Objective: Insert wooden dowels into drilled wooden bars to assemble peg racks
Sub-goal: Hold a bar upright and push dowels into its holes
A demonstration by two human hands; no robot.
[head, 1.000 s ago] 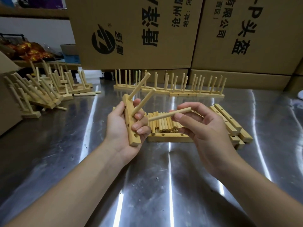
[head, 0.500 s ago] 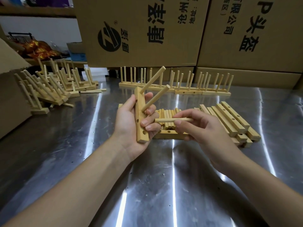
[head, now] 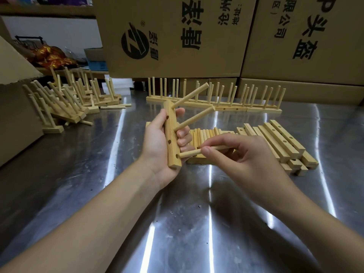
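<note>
Round dowel [head: 189,154] lower now, at squared bar [head: 171,148]

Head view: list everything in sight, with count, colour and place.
bar: one, pale wood, held upright, two pegs seated
dowel: one, pale wood, tip at bar's lowest hole
loose dowels: many, pale wood, centre, behind bar
drilled bars: several, pale wood, stacked right
upright racks: several, pale wood, row at back
tumbled racks: many, pale wood, far left
boxes: several, brown, back
table: one, steel, underneath
left hand: grips bar
right hand: pinches dowel
</note>
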